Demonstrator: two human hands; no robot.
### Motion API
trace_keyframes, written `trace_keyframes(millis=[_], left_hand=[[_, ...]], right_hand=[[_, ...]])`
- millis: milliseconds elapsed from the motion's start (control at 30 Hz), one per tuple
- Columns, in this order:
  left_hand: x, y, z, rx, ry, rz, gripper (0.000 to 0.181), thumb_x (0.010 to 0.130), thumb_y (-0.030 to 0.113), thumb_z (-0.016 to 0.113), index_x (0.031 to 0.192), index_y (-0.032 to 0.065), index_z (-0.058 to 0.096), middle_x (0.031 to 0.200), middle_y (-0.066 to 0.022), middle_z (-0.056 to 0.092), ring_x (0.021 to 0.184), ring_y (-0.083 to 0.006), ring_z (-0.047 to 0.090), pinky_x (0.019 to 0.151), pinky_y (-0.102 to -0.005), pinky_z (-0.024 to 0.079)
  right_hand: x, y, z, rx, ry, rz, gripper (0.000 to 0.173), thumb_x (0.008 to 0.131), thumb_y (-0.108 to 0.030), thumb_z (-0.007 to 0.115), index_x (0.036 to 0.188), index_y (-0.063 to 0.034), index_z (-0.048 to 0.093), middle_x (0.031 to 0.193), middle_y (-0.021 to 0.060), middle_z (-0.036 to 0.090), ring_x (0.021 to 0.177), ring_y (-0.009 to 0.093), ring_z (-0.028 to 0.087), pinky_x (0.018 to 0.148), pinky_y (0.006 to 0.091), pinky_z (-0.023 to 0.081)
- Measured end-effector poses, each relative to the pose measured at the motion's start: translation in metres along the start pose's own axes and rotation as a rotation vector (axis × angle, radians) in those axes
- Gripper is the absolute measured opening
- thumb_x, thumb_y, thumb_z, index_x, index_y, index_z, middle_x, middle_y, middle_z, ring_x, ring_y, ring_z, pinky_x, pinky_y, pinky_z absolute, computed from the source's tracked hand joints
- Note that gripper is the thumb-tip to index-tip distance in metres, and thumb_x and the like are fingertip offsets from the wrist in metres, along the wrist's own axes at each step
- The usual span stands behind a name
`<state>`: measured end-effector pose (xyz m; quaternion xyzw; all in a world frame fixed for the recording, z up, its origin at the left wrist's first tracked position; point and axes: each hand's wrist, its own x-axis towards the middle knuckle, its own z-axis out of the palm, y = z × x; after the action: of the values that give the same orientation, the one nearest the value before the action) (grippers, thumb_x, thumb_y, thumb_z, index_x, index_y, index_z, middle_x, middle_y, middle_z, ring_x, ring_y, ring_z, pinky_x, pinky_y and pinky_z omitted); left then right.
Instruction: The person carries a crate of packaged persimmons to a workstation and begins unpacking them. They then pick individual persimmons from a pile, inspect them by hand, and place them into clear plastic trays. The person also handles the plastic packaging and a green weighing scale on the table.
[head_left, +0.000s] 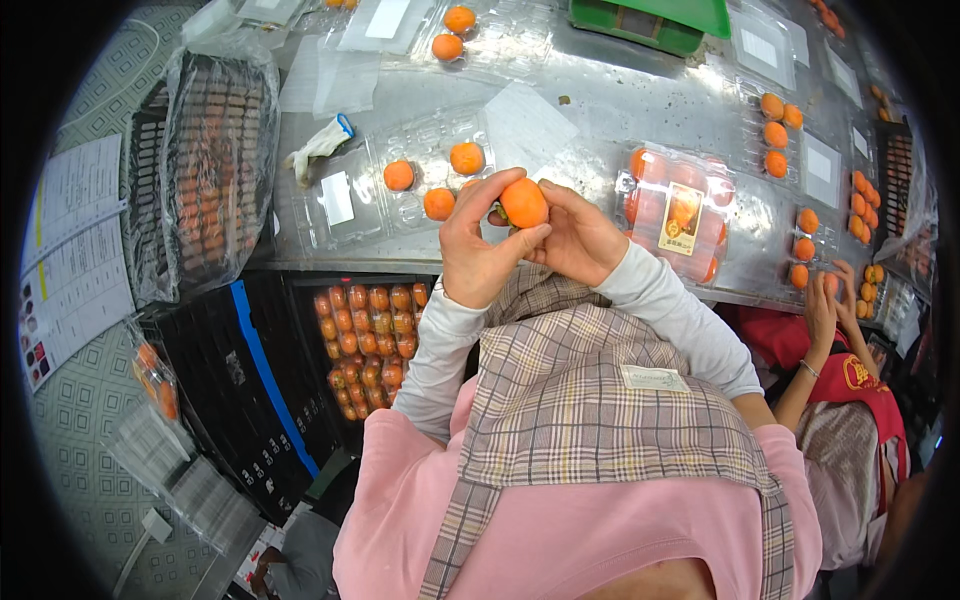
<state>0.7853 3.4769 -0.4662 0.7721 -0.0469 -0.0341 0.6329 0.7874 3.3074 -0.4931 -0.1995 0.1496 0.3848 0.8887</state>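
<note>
Between the fingertips of my left hand (484, 240) and my right hand (581, 232) is an orange persimmon (523, 203), held above the near edge of the metal table (592, 112). Its leafy calyx shows at the lower left of the fruit. Just beyond my left hand lies an open clear plastic clamshell tray (382, 214) with several persimmons in it, one partly hidden by my hand. To the right of my right hand sits a closed clear pack of persimmons (679, 210) with a printed label.
A white glove with a blue cuff (322, 146) lies at the left, and a thin white sheet (529, 124) behind the tray. A green bin (652, 26) stands at the back. Black crates of packed persimmons (367, 345) are at lower left. A co-worker's hands (829, 304) work at the right.
</note>
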Motion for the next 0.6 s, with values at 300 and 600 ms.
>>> trace_keyframes(millis=[300,600], left_hand=[[0.001,-0.003,0.000,-0.249,-0.075,-0.025,0.061,0.081,0.003,0.082,0.137,0.0000,0.060,0.128,-0.0101,0.064,0.119,-0.0199,0.061,0.101,-0.0356,0.050],[-0.002,-0.018,-0.009,-0.045,-0.037,-0.033,0.061,0.083,-0.004,0.078,0.141,-0.0014,0.057,0.127,-0.0110,0.066,0.115,-0.0193,0.066,0.099,-0.0351,0.054]], right_hand=[[-0.004,-0.002,-0.006,-0.028,0.081,-0.026,0.041,0.102,-0.040,0.061,0.131,-0.0116,0.058,0.123,0.0034,0.064,0.108,0.013,0.060,0.091,0.0334,0.049],[-0.010,-0.005,-0.004,-0.270,0.198,-0.248,0.039,0.096,-0.022,0.070,0.130,-0.0101,0.055,0.128,0.0047,0.059,0.116,0.015,0.059,0.094,0.0337,0.049]])
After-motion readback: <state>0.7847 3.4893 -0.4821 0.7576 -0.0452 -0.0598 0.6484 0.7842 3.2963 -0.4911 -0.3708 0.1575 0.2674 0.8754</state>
